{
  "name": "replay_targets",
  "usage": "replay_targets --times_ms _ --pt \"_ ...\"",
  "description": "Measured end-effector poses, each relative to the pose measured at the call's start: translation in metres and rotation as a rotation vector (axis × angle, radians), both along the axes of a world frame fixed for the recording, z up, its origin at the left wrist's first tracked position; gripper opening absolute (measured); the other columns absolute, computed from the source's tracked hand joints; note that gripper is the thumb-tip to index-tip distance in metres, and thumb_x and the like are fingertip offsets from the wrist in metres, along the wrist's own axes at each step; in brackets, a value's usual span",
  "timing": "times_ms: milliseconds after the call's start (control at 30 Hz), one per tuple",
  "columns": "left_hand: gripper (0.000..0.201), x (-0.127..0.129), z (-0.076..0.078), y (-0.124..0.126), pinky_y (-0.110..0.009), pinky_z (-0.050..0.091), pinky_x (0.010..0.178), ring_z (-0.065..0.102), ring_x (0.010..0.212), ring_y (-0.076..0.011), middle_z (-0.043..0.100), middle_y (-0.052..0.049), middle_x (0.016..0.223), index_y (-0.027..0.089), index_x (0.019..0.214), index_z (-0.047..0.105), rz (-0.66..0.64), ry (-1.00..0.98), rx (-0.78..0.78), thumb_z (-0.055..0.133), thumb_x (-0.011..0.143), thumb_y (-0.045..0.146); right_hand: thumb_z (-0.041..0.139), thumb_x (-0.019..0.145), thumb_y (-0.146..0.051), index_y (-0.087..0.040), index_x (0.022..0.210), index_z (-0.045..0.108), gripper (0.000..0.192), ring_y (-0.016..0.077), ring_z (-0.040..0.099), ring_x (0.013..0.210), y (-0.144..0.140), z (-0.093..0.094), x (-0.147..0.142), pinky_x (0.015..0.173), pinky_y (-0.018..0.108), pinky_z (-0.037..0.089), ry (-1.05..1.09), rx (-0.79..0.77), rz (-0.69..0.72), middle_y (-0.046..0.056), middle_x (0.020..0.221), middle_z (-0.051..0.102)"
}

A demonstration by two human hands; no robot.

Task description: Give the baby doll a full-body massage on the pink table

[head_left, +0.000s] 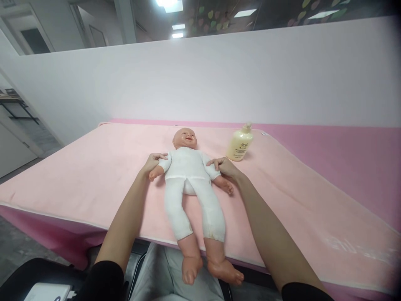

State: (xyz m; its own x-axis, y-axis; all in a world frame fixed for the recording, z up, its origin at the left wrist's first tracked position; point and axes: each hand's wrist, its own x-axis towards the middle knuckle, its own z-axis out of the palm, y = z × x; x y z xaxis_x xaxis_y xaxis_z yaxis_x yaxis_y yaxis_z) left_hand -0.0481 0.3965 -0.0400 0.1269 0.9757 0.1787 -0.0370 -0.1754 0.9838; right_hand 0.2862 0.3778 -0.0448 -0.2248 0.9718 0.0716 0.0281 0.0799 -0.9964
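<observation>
A baby doll [189, 167] with a white cloth body lies on its back on a pink towel [119, 167], head away from me and feet over the near table edge. My left hand [153, 162] is closed around the doll's upper arm on the left, fingers on the white sleeve. On the other side, my right hand [224, 165] grips the doll's other arm at its sleeve, thumb and fingers around the cloth. Just beyond my right hand stands a pale yellow pump bottle [239, 144] with printing on its front.
A white wall [219, 83] with dark glass above it rises behind the table. A darker pink cover [344, 163] shows beyond the towel at the right. At lower left, a white device [46, 292] rests on a black chair [40, 269].
</observation>
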Motion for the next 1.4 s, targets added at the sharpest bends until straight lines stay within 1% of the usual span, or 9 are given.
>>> replay_targets --times_ms 200,400,567,733,933,1067,1200,1300,1400 --pt "0.033 0.010 0.004 -0.008 -0.037 0.049 0.083 0.064 0.093 -0.0270 0.071 -0.013 0.101 0.013 0.078 0.076 0.040 -0.127 -0.023 0.076 0.048 0.028 0.064 0.050 -0.016 -0.019 0.053 0.063 0.004 0.0191 0.063 0.086 0.000 -0.001 0.000 0.075 0.033 0.051 0.146 0.048 -0.070 0.006 0.098 0.071" --pt "0.016 0.023 0.008 -0.014 -0.028 0.042 0.059 0.054 0.063 -0.0157 0.062 -0.003 0.067 0.014 0.070 0.068 0.081 -0.113 0.040 0.063 0.056 0.021 0.080 0.055 -0.032 -0.017 0.097 0.072 0.045 0.0084 0.049 0.054 -0.001 0.003 -0.004 0.053 0.026 0.044 0.172 0.001 -0.112 0.000 0.070 0.065" --pt "0.029 0.027 0.007 -0.013 -0.025 0.042 0.063 0.055 0.071 -0.0154 0.065 -0.004 0.082 0.014 0.089 0.068 0.117 -0.039 0.130 0.065 0.070 0.035 0.073 0.067 -0.045 -0.018 0.099 0.064 0.043 0.0066 0.039 0.040 0.002 0.001 -0.012 0.038 0.023 0.038 0.036 0.055 -0.176 -0.006 0.056 0.052" --pt "0.037 0.021 -0.004 -0.002 -0.026 0.039 0.056 0.051 0.061 -0.0145 0.058 -0.002 0.065 0.015 0.076 0.063 0.249 0.108 0.086 0.064 0.074 0.053 0.059 0.078 -0.058 -0.019 0.084 0.058 0.040 0.0104 0.038 0.035 0.009 -0.006 -0.016 0.038 0.025 0.034 -0.173 0.098 -0.251 -0.007 0.042 0.041" --pt "0.040 0.023 -0.002 0.012 -0.027 0.029 0.054 0.042 0.056 -0.0135 0.048 0.000 0.055 0.018 0.056 0.051 0.371 0.327 0.107 0.060 0.079 0.049 0.039 0.087 -0.058 -0.018 0.088 0.061 0.046 0.0233 0.060 0.075 0.021 -0.007 -0.028 0.069 0.034 0.045 -0.581 0.294 -0.379 0.009 0.081 0.067" --pt "0.043 0.031 0.002 0.014 -0.030 0.025 0.056 0.038 0.052 -0.0141 0.043 0.000 0.052 0.020 0.051 0.044 0.473 0.590 0.165 0.054 0.085 0.045 0.032 0.091 -0.051 -0.016 0.112 0.059 0.049 0.0325 0.061 0.098 0.025 -0.002 -0.039 0.084 0.042 0.044 -0.726 0.195 -0.406 0.018 0.109 0.066" --pt "0.040 0.037 -0.001 0.009 -0.032 0.028 0.058 0.044 0.057 -0.0182 0.052 -0.005 0.059 0.020 0.060 0.048 0.557 0.679 0.196 0.046 0.090 0.047 0.042 0.087 -0.053 -0.019 0.113 0.059 0.046 0.0320 0.060 0.098 0.025 -0.001 -0.040 0.087 0.044 0.044 -0.622 0.113 -0.442 0.016 0.108 0.066" --pt "0.038 0.036 -0.004 0.001 -0.031 0.032 0.061 0.048 0.062 -0.0190 0.058 -0.007 0.068 0.018 0.071 0.055 0.522 0.592 0.217 0.044 0.091 0.048 0.050 0.083 -0.052 -0.021 0.100 0.059 0.037 0.0207 0.057 0.065 0.019 -0.003 -0.029 0.062 0.033 0.046 -0.349 0.056 -0.355 0.006 0.073 0.063" --pt "0.034 0.033 -0.004 -0.005 -0.029 0.035 0.062 0.050 0.067 -0.0177 0.062 -0.005 0.076 0.016 0.084 0.062 0.410 0.401 0.195 0.050 0.086 0.048 0.062 0.076 -0.050 -0.021 0.088 0.057 0.032 0.0098 0.034 0.040 0.008 -0.001 -0.015 0.039 0.024 0.027 -0.078 -0.042 -0.204 -0.006 0.048 0.041"
